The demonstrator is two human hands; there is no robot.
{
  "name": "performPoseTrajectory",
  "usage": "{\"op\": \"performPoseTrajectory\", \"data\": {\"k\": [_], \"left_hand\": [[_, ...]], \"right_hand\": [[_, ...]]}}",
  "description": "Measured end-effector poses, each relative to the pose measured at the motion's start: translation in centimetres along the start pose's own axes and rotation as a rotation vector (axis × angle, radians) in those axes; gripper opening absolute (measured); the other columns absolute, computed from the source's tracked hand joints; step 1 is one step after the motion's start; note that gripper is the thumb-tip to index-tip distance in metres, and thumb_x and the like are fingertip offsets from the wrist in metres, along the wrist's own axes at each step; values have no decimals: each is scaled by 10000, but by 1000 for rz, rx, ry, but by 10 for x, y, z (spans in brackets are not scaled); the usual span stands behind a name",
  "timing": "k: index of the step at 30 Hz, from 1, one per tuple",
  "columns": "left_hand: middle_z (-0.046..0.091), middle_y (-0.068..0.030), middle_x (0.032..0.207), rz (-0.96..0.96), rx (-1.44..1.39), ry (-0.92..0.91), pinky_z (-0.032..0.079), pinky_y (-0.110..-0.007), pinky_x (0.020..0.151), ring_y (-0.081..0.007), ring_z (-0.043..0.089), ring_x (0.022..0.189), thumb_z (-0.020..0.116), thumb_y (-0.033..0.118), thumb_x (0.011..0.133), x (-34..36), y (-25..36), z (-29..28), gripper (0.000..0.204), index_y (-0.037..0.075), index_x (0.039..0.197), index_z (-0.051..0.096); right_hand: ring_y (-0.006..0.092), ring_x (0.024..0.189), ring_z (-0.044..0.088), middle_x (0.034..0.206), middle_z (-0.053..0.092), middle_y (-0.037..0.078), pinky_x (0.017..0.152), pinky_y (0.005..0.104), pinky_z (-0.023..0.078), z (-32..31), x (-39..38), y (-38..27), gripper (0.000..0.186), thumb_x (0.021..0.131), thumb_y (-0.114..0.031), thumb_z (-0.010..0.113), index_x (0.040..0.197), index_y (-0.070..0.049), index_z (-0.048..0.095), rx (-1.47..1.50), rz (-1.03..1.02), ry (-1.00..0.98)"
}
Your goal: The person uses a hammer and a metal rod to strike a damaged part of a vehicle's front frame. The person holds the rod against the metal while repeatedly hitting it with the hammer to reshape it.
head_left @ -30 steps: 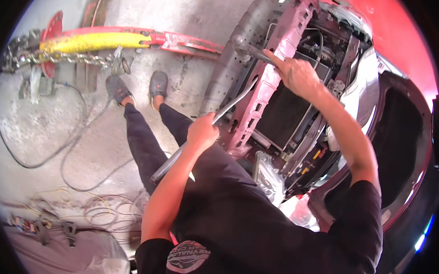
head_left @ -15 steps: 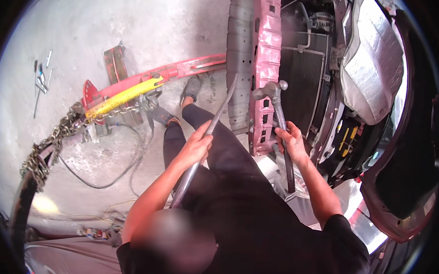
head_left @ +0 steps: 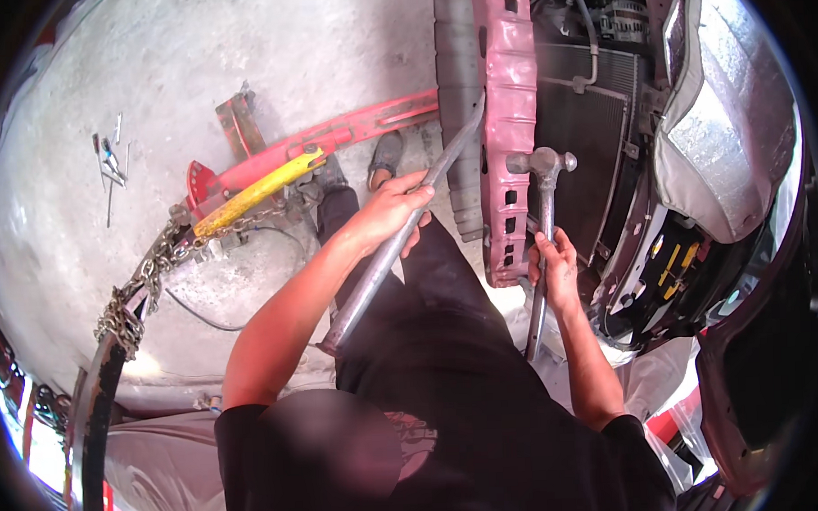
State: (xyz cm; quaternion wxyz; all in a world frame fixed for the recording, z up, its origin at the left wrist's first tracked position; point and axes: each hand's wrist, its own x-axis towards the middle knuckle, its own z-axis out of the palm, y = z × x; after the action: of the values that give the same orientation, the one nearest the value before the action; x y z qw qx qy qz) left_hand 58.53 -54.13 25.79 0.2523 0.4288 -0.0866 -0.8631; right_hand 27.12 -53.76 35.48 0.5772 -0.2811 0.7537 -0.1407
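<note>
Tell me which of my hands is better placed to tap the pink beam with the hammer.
Probably your right hand: it grips the hammer, whose head overlaps the pink beam in this view. Your left hand is occupied holding the long metal bar.

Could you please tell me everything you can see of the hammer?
The hammer looks all metal, dull grey and worn. Its head has a thick, blunt block at the left end and a smaller rounded knob at the right; a long handle runs down from it. The right hand grips the handle near its middle, head end away from the person's body. In view, the head's left end overlaps the pink bar; whether they touch cannot be told.
</note>
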Motion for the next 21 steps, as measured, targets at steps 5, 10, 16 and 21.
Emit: {"op": "performPoseTrajectory", "data": {"k": [5,10,16,21], "left_hand": [[611,-107,825,-160,13,-12,458,-283,338,-135,548,440,590,320,1040,4,53,-28,632,74,1572,354],[613,-91,832,-252,-107,-211,463,-295,376,-137,551,486,564,325,1038,35,76,-74,504,74,1469,486],[581,-86,861,-188,-106,-19,415,-303,394,-136,508,487,559,302,1037,26,84,-25,551,59,1510,413],[575,-79,847,-149,-275,-6,411,-294,408,-132,511,501,554,284,1031,15,89,6,521,59,1489,452]], "right_hand": [[105,455,487,675,533,8,399,260,382,26,3,-1,242,1023,-300,638,1088,-79,565,51,13,34],[102,435,480,616,532,14,388,260,369,51,-3,-8,327,1053,-302,589,1182,-2,574,21,-8,58],[98,448,472,656,530,7,399,253,371,68,-4,-20,302,1057,-320,584,1146,-33,560,-14,-41,112],[87,481,465,698,509,-5,410,250,372,88,22,-36,251,1067,-330,569,1159,-102,517,98,-154,282]]}}
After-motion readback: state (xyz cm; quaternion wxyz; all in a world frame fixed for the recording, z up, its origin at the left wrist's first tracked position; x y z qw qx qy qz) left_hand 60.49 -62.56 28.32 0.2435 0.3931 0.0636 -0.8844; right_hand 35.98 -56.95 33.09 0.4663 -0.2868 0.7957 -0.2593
